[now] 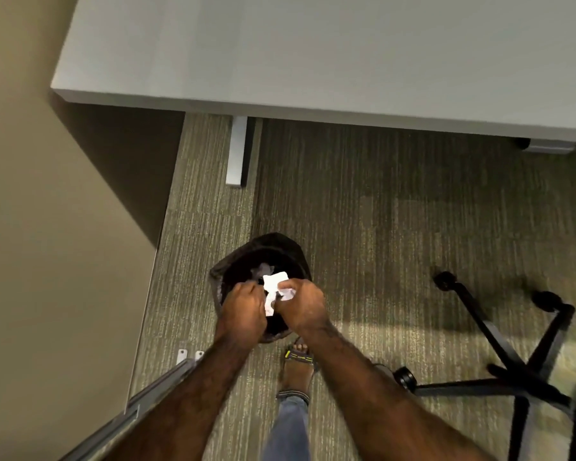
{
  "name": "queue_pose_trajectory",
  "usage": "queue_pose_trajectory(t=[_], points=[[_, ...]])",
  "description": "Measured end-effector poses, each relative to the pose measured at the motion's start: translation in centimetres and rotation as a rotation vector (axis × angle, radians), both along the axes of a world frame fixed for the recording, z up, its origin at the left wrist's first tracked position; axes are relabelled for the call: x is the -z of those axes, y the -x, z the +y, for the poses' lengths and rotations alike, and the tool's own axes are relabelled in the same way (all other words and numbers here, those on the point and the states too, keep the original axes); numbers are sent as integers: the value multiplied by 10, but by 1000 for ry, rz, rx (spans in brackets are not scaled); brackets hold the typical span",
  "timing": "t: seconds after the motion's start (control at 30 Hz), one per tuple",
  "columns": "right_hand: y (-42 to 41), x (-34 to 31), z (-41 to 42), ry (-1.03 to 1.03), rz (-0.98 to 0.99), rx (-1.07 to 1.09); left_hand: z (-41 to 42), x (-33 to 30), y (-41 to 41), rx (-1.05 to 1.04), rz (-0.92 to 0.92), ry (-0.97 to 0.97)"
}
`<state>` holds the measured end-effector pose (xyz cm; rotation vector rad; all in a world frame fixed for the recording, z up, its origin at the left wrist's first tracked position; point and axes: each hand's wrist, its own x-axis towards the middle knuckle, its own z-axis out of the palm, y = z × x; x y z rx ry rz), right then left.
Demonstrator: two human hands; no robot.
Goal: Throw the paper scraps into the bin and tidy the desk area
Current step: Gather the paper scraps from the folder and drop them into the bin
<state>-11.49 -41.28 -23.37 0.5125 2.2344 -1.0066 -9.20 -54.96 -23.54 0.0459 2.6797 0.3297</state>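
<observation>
Both my hands hang over a small black bin point(281, 247) with a dark liner that stands on the carpet. My left hand point(243, 309) and my right hand point(301, 306) are close together, fingers curled, and between them they hold white paper scraps point(275, 284) above the bin's mouth. More crumpled pale paper point(263, 270) lies inside the bin. My hands hide the near half of the bin.
The grey desk point(313, 61) fills the top, with its leg point(238, 151) behind the bin. A beige wall point(47, 227) runs down the left. A black chair base point(512, 371) with castors stands at right. My sandalled foot point(298, 364) is just behind the bin.
</observation>
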Motion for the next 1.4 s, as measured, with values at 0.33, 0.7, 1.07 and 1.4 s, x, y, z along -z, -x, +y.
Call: queue_pose_trajectory(t=[0.33, 0.7, 1.07, 1.4], points=[[-15, -19, 26, 20, 96, -79, 20, -17, 4, -37, -92, 226], [-44, -63, 152, -201, 227, -128, 143, -28, 11, 223, 113, 17], [-76, -95, 310, -469, 351, 152, 317, -62, 13, 470, 245, -217], [-103, -125, 439, -583, 432, 411, 454, -94, 8, 663, 322, -341]])
